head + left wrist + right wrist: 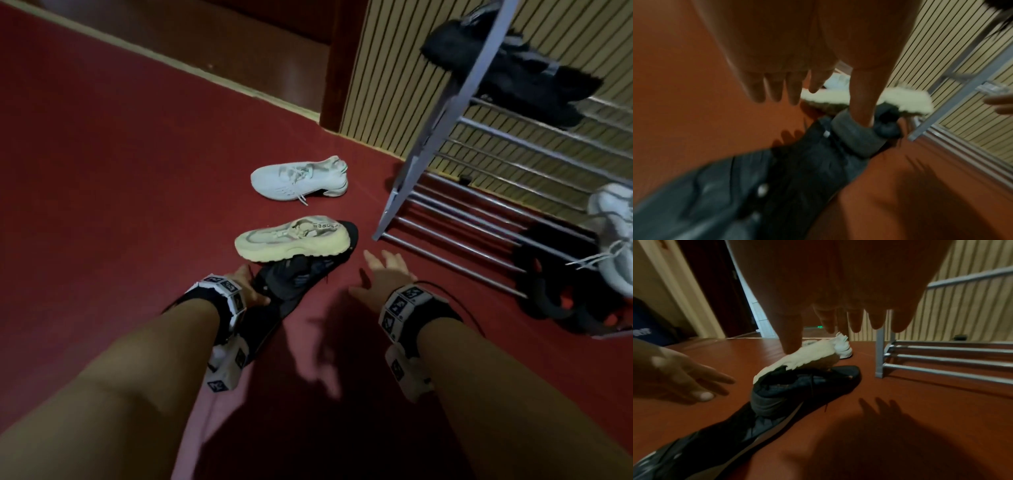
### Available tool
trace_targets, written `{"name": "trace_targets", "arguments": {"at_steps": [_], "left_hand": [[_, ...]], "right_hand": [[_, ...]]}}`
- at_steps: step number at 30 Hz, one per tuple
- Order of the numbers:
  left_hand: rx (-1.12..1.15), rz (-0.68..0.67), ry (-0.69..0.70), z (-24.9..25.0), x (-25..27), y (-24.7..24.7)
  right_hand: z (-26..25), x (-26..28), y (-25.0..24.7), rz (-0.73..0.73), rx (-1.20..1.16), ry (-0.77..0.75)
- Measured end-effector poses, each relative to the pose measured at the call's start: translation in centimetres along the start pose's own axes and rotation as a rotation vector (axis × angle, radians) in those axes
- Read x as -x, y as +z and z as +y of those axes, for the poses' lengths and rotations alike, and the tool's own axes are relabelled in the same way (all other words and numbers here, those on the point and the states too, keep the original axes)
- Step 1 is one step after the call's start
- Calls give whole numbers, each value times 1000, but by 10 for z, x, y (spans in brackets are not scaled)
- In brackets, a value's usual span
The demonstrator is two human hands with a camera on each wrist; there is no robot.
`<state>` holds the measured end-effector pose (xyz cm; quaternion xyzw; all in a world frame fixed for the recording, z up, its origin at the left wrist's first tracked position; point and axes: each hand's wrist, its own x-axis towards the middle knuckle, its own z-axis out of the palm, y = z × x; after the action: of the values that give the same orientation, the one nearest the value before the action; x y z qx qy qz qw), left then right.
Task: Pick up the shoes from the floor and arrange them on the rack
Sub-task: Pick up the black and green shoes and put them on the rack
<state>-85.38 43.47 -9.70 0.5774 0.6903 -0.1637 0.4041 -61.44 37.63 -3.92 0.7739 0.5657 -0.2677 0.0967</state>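
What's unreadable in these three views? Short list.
- Black sneaker: head view, its toe lies under the cream chunky-soled sneaker; its heel is hidden behind the left hand.
- Left hand's grip: left wrist view is motion-blurred; thumb reaches the collar, contact unclear.
- White sneaker on the metal shoe rack: cut off by the head view's right edge.
- Right hand: open above the floor; its palm side is unseen in the head view.

A dim room is seen, floored in dark red carpet (120, 178), bounded by a cream baseboard (164, 61), a striped ribbed wall (387, 89) and a dark wooden doorframe (337, 65).
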Motion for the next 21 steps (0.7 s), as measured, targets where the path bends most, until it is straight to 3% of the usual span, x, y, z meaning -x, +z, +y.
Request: {"name": "trace_targets", "arguments": {"at_steps": [6, 11, 21], "left_hand": [[-109, -103, -100, -21, -19, 53], [-376, 78, -113, -27, -13, 91], [-338, 49, -187, -7, -1, 77]], "right_hand": [[-10, -24, 60, -125, 61, -104], [3, -31, 93, -204, 71, -136], [37, -34, 87, -163, -10, -101]]}}
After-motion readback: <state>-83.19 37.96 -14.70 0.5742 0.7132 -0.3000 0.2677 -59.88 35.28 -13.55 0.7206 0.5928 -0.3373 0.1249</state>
